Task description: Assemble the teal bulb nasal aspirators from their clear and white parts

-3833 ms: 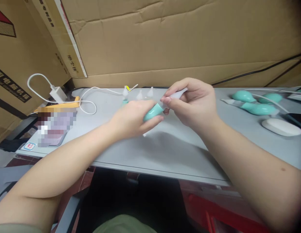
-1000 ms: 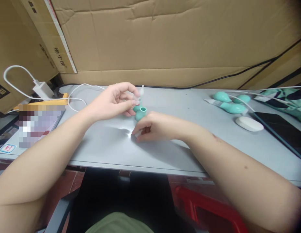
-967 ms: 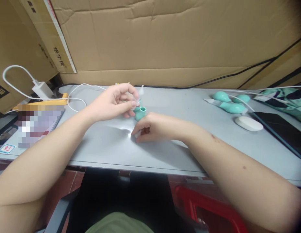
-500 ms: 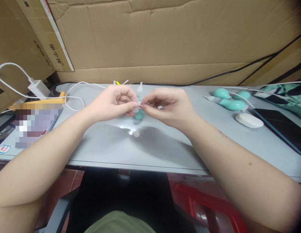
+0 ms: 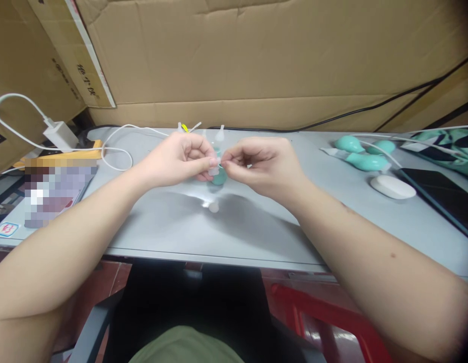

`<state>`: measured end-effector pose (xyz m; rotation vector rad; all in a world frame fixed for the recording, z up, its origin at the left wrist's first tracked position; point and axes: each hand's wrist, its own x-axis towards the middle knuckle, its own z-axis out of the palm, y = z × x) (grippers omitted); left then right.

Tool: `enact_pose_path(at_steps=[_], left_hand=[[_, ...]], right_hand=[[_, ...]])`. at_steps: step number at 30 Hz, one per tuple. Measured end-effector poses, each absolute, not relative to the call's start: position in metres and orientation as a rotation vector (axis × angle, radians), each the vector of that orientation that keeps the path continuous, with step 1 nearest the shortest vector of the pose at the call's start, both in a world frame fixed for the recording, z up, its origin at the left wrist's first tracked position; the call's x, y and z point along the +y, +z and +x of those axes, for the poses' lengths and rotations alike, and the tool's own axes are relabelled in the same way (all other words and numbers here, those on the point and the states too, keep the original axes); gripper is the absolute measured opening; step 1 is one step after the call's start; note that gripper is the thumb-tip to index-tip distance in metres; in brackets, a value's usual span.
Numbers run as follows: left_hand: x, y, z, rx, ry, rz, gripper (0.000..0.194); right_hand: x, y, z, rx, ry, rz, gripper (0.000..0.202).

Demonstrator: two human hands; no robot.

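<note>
My left hand point(image 5: 179, 160) is closed, thumb and fingers pinching a small translucent white piece point(image 5: 213, 172) above the table. From the other side, my right hand point(image 5: 264, 161) meets it, its thumb and forefinger pinched at the same small piece. Part of that piece is hidden by the fingertips. A teal bulb point(image 5: 219, 179) shows just below and behind the fingers; whether it is joined to the piece I cannot tell. Nearer to me on the grey table lies a small round white piece point(image 5: 213, 207).
Behind the hands stand translucent nozzle tips point(image 5: 219, 133). Several teal bulbs point(image 5: 370, 162), a white oval case point(image 5: 393, 187) and a dark phone point(image 5: 441, 194) lie to the right. On the left are a white charger point(image 5: 60, 136) and its cable. A cardboard wall point(image 5: 234, 60) closes the back.
The view has shifted slightly. Both hands keep their pinch at the same spot, with hardly any movement of the fingers.
</note>
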<state>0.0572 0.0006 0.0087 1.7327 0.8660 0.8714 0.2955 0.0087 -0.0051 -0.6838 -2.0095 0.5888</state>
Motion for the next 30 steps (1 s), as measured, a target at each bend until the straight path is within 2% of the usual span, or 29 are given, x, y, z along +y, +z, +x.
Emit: enact_pose_path(at_steps=[14, 22, 30], left_hand=[[-0.003, 0.013, 0.059, 0.911, 0.857, 1.617, 0.017], [-0.001, 0.014, 0.056, 0.911, 0.788, 1.637, 0.024], [-0.004, 0.019, 0.052, 0.824, 0.705, 1.706, 0.023]], right_hand=[[0.011, -0.006, 0.296, -2.166, 0.544, -0.67, 0.008], [0.016, -0.009, 0.297, -2.243, 0.508, -0.689, 0.009], [0.01, 0.007, 0.302, -2.299, 0.758, -0.74, 0.016]])
